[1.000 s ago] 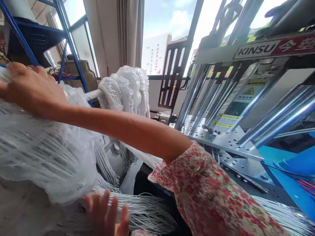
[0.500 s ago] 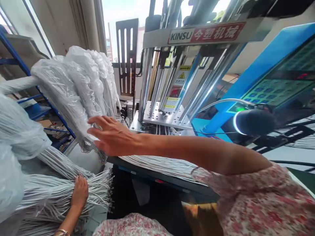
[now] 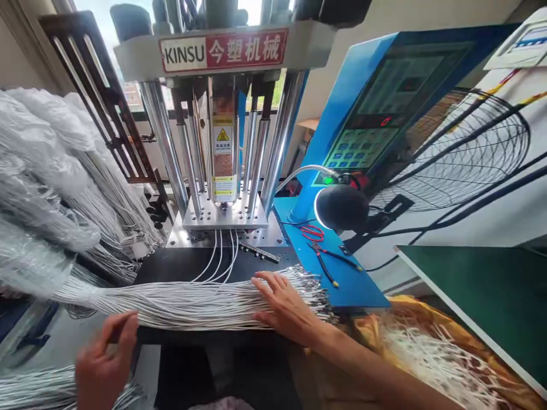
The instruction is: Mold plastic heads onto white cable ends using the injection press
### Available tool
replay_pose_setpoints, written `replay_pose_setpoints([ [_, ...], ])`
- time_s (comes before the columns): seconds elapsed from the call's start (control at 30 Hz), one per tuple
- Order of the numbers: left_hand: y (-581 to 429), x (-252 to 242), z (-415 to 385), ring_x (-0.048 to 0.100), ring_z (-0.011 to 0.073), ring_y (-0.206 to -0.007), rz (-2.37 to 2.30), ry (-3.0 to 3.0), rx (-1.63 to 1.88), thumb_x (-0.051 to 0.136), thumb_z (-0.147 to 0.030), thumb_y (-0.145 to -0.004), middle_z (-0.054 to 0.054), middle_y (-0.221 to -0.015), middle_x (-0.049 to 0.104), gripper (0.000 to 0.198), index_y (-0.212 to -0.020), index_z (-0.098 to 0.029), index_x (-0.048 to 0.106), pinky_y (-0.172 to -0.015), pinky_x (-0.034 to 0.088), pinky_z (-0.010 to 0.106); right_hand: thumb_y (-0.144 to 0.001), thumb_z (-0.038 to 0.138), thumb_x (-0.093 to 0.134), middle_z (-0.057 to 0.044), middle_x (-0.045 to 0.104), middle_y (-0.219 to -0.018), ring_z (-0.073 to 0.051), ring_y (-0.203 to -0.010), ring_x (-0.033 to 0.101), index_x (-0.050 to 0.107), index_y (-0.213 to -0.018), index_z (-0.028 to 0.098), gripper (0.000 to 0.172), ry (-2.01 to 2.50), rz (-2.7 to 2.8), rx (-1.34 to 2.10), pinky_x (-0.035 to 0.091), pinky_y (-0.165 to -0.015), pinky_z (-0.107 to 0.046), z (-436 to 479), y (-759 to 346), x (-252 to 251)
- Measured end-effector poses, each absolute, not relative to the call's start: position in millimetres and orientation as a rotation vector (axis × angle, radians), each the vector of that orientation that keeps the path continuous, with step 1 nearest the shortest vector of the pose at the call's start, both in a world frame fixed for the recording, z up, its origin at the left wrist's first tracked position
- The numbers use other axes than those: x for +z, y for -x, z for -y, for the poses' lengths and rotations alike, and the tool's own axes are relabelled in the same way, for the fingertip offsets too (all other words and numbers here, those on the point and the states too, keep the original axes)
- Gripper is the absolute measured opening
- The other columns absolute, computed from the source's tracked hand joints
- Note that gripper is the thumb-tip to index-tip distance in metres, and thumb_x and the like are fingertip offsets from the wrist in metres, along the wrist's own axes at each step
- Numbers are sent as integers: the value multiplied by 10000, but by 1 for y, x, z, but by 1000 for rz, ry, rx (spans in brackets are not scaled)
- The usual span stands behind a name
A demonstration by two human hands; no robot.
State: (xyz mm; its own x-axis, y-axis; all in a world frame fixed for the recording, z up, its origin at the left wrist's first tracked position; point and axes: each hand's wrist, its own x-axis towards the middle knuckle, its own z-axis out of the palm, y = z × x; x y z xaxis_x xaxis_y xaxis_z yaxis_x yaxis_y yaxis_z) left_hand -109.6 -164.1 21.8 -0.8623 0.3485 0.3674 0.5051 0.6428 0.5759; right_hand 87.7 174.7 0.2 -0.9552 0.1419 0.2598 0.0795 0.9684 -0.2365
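Press (image 3: 222,114) – tall, chrome columns, red-and-white "KINSU" plate on top – stands at the back of the black bench (image 3: 171,265). Blue control cabinet (image 3: 384,102) is just to its right, keypad and red display facing the operator. Wire fan guard (image 3: 465,148) is further right, with a green board (image 3: 482,302) below it. Plastic-wrapped wire bundles (image 3: 38,171) are stacked along the left side.

White wire bundle (image 3: 188,304) lies flat across the front of the bench, running left to right; its metal-tipped ends fan out at the right, at the edge of the blue ledge. A few loose wires (image 3: 217,256) curve from the bundle up to the press base plate.

Right hand (image 3: 290,307) lies palm down on the bundle near the tipped end, fingers spread and flat – pressing, not clasping. The wires pass under the palm.

Left hand (image 3: 102,370) is at the lower left, fingers curled upward to the bundle's lower edge. It is blurred, so I cannot tell whether it grips any wires.

Lamp head (image 3: 342,206), black with a lit rim, is on a gooseneck above the ledge. Red-handled cutters (image 3: 314,233) lie on the blue ledge, well clear of both hands. A short metal strip (image 3: 260,253) lies on the bench, between the press base and the right hand.
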Motion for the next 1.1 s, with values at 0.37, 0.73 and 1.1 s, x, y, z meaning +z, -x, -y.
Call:
replay_pose_setpoints([
  [0.37,122,29,-58,592,191,-749,2623,2366,-187,631,-324,-840,29,-842,641,150,-891,-189,590,-676,438,283,-816,617,645,-97,587,-928,-272,-871,520,613,-926,170,461,359,2837,231,440,-774,-414,-213,-100,-15],
  [0.73,119,19,-52,550,139,-625,2827,2055,-769,411,-394,-985,-4,-678,615,353,-772,-192,607,-640,368,253,-954,140,465,-119,563,-1081,-246,-998,515,543,-1126,179,193,280,2463,579,469,-860,-409,-207,-107,-15],
  [1.1,115,44,-45,543,126,-614,2901,1843,-1339,540,-414,-905,-9,-657,606,300,-748,-170,614,-594,405,231,-936,145,447,-164,644,-1134,-277,-1094,590,561,-1194,136,283,4,2600,659,508,-942,-463,-157,-52,-23],
])
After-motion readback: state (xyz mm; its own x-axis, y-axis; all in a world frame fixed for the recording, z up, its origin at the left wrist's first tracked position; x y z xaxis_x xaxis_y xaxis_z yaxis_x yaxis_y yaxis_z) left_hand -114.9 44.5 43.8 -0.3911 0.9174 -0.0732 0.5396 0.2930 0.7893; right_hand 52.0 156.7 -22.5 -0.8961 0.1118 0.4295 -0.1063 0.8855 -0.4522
